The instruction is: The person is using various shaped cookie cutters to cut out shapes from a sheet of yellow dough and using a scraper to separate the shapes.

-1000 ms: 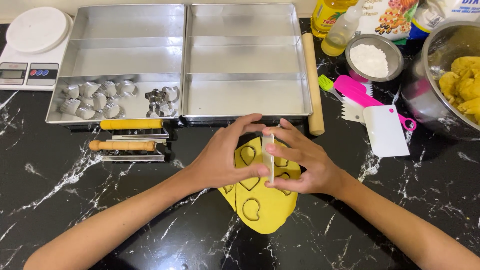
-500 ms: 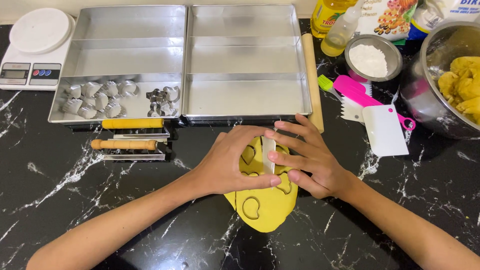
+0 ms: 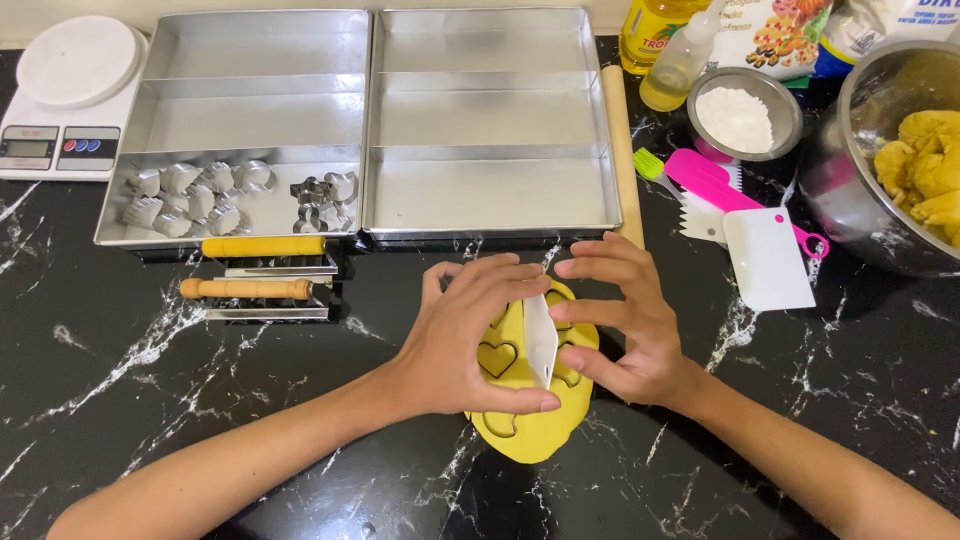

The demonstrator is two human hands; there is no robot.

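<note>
A flat sheet of yellow dough (image 3: 530, 435) lies on the black marbled counter, with several heart shapes cut into it. A white metal cutter (image 3: 541, 340) stands on the dough between my two hands. My left hand (image 3: 470, 340) grips it from the left, thumb and fingers wrapped around it. My right hand (image 3: 625, 320) pinches its right side with the fingertips, other fingers spread.
Two metal baking trays (image 3: 490, 120) sit behind; the left tray (image 3: 250, 110) holds several cutters (image 3: 190, 190). Two handled tools (image 3: 255, 290) lie left. A scale (image 3: 60, 100), rolling pin (image 3: 620, 140), flour bowl (image 3: 745, 115), scraper (image 3: 765, 260), pink brush (image 3: 710, 180) and dough bowl (image 3: 900, 150) surround.
Both hands shifted slightly on the cutter over the dough; the left hand's fingers closed further around it, and the cutter now stands more upright between the hands.
</note>
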